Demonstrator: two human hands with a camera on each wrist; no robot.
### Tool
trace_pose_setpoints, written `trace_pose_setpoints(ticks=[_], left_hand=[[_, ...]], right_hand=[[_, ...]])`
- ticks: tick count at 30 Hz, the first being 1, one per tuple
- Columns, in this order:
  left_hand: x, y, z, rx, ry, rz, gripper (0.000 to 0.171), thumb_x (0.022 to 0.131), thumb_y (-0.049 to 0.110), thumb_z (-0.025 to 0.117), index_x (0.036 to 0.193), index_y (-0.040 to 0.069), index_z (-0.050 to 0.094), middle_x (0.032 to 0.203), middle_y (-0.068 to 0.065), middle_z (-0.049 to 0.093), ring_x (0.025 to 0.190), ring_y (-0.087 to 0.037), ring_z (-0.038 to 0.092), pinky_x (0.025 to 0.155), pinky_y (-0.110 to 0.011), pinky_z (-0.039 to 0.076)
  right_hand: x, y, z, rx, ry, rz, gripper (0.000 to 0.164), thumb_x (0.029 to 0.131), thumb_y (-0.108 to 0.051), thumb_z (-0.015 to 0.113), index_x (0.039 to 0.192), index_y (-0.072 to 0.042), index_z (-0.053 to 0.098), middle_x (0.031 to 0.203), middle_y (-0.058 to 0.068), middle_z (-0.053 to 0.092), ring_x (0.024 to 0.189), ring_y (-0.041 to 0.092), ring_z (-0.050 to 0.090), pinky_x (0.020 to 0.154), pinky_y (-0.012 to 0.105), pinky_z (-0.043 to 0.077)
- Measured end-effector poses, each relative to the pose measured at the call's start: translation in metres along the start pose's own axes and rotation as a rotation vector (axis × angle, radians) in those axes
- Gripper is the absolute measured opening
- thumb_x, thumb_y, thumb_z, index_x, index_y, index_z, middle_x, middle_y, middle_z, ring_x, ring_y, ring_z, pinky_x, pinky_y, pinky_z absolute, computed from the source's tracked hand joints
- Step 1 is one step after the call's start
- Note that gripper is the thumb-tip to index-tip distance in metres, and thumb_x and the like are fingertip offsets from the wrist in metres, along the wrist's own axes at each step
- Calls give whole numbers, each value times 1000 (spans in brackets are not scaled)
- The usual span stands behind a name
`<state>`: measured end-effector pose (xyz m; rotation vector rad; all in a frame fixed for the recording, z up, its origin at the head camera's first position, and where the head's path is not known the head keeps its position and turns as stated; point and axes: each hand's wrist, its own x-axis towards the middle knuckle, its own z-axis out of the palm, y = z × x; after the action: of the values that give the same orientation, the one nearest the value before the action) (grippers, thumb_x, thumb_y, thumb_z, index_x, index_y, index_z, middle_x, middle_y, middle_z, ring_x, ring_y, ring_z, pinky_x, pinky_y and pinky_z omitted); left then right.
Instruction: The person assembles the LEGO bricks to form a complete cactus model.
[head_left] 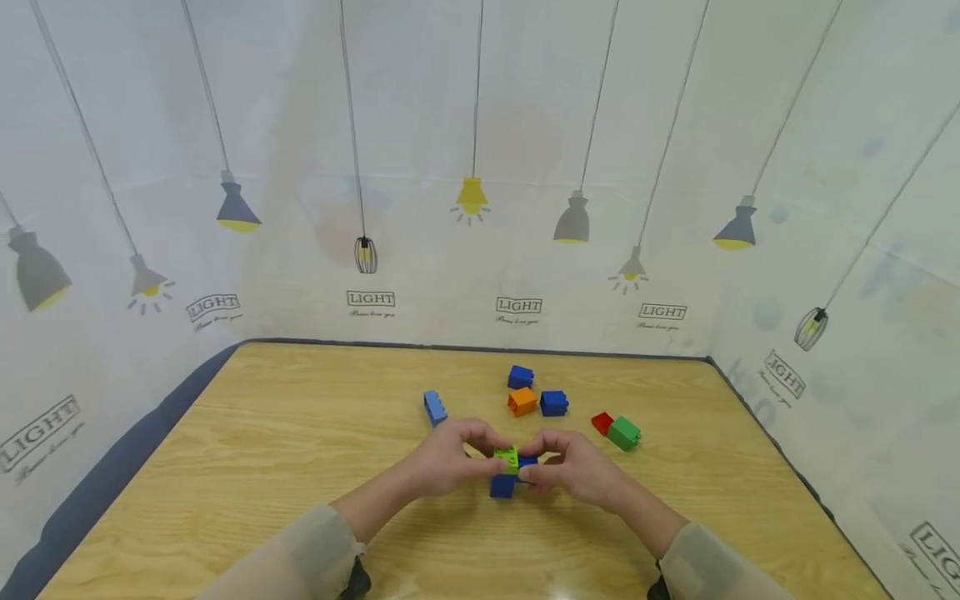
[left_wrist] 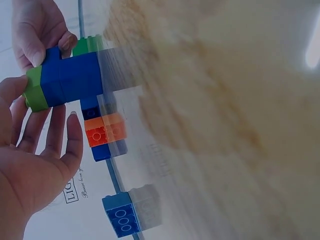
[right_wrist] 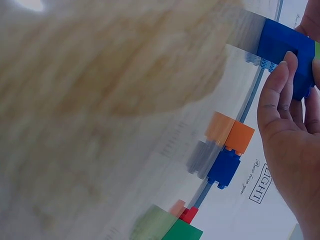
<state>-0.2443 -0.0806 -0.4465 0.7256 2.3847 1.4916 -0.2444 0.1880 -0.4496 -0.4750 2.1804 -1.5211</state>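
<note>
A small stack of toy building bricks stands on the table between the two hands. At its top is a lime green brick [head_left: 507, 457], over a blue lower part [head_left: 502, 487]. A blue brick [head_left: 528, 461] juts out from the stack's right side. My left hand [head_left: 447, 458] pinches the lime green brick between thumb and forefinger, other fingers spread in the left wrist view. My right hand [head_left: 583, 473] pinches the jutting blue brick with thumb and fingers. In the right wrist view, fingers of that hand cover part of the blue bricks [right_wrist: 281, 42].
Beyond the hands lie a light blue brick [head_left: 435, 408], an orange brick [head_left: 522, 402] and two blue bricks, one farther back [head_left: 521, 377] and one nearer [head_left: 554, 403]. A red brick [head_left: 602, 422] touches a green brick [head_left: 623, 433] at right. Patterned sheeting [head_left: 420, 317] borders the wooden table [head_left: 315, 400].
</note>
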Motion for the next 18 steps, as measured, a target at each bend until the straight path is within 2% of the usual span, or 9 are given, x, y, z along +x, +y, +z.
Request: trace_pose_setpoints(ticks=[7, 18], left_hand=[[1, 1, 0, -8, -9, -8, 17, 100, 26, 83, 117, 25, 82, 115, 7, 78, 107, -15, 68, 93, -37, 56], [2, -3, 0, -50, -20, -4, 17, 100, 26, 83, 117, 22, 81, 118, 2, 77, 108, -17, 69, 86, -31, 61]], right_hand=[[-1, 1, -1, -3, 2, 10, 31, 102, -21, 80, 127, -5, 71, 132, 17, 69, 96, 26, 78, 87, 39, 68], [-1, -1, -2, -17, 10, 27, 31, 102, -25, 81, 126, -7, 72, 130, 14, 70, 97, 25, 79, 88, 38, 68]])
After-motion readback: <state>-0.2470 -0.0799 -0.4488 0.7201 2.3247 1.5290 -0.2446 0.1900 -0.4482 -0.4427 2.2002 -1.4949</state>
